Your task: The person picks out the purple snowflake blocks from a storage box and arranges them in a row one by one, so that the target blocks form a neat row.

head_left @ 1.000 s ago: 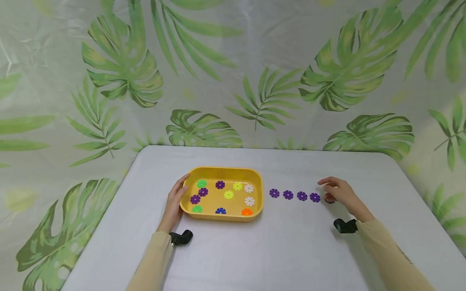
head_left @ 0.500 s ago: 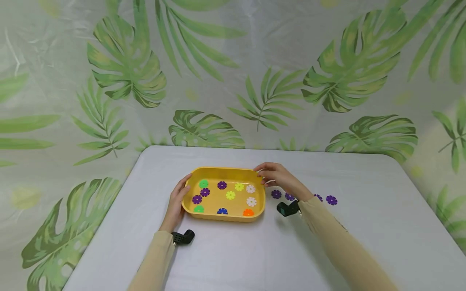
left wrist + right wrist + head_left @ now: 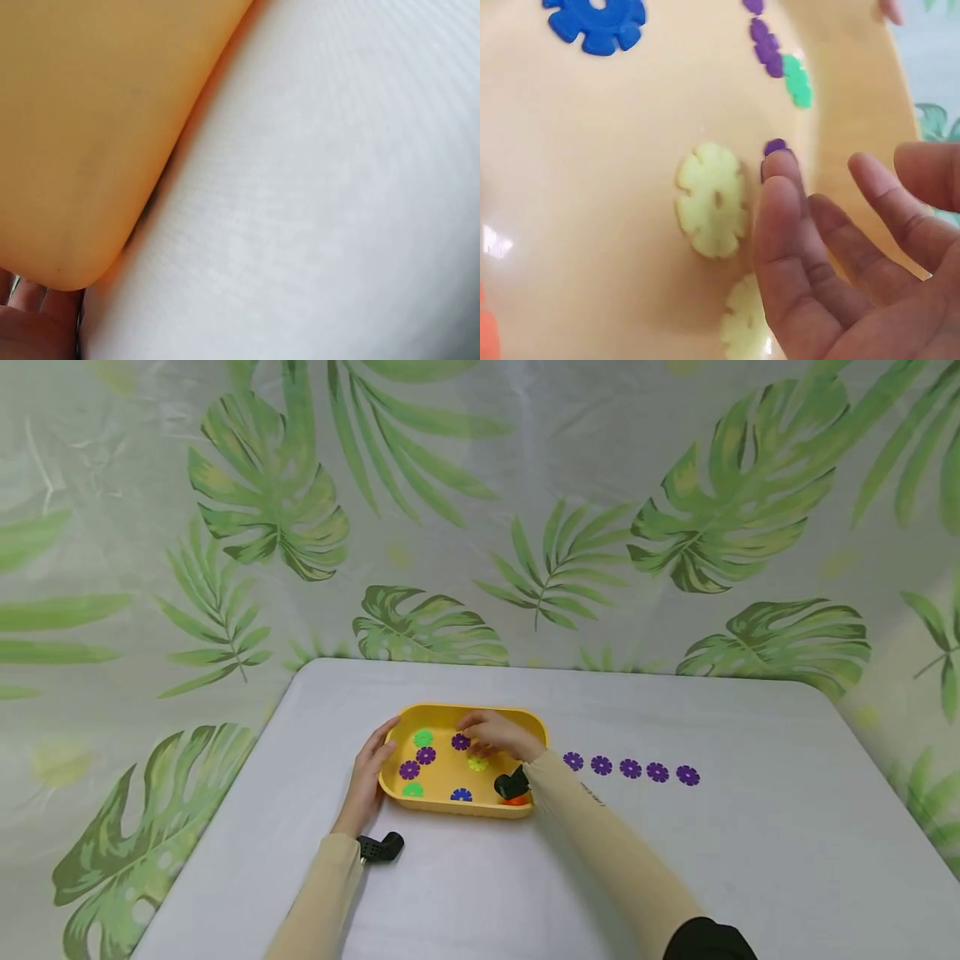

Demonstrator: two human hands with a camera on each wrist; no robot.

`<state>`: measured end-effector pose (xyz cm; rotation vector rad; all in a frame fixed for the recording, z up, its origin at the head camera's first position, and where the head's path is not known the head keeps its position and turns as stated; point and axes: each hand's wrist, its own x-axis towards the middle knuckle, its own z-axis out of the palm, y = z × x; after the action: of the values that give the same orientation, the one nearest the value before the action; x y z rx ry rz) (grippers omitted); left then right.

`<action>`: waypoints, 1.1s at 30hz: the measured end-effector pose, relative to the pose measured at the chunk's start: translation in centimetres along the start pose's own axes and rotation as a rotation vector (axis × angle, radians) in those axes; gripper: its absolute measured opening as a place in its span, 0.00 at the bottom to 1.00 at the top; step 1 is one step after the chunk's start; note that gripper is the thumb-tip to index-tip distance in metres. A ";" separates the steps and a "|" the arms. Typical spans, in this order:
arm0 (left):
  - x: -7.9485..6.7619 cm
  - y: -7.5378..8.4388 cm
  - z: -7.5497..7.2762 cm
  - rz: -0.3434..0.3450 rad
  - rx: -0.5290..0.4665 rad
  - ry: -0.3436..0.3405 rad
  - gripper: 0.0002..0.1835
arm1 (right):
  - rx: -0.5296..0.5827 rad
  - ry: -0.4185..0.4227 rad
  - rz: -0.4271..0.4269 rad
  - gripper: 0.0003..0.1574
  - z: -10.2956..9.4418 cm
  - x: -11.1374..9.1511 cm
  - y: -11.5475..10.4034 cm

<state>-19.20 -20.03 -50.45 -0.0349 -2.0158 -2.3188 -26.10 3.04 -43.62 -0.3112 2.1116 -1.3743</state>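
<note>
The left hand [image 3: 366,772] holds the left end of a yellow tray [image 3: 450,807], its thumb over the rim. In the left wrist view some of its fingers [image 3: 56,304] show at the tray's corner. Reaching into the tray from the right, the right hand [image 3: 498,733] has its fingertips right at a purple snowflake disc [image 3: 461,742]. The right wrist view shows those fingers loosely bent, partly covering the purple disc [image 3: 775,146]. A pale yellow disc [image 3: 712,202] lies beside them. Two more purple discs [image 3: 409,770] lie at the tray's left side.
On the white table [image 3: 465,893], several purple discs [image 3: 630,768] form a row right of the tray. Inside the tray are green discs [image 3: 423,738], a blue disc [image 3: 461,795] and an orange disc [image 3: 514,802]. A leaf-patterned cloth [image 3: 420,527] hangs behind.
The right hand has left the purple disc at the row's right end, moved left over the tray's rim and reached inside. The left hand stays on the tray.
</note>
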 end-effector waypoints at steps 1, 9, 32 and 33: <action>0.0 0.0 0.0 0.002 0.000 0.000 0.22 | -0.004 0.007 0.005 0.20 0.3 0.1 0.0; -0.1 0.5 0.2 0.000 0.005 -0.006 0.23 | 0.014 -0.011 0.007 0.19 1.8 0.9 -0.2; -0.1 0.2 0.0 -0.002 0.008 -0.007 0.23 | -0.247 -0.047 -0.027 0.14 3.0 1.5 -0.2; 0.0 0.2 0.0 -0.003 0.009 -0.006 0.23 | -0.241 -0.049 -0.021 0.14 3.0 1.5 -0.1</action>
<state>-19.14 -20.06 -50.31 -0.0382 -2.0311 -2.3140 -25.53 0.03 -44.86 -0.4601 2.2409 -1.1119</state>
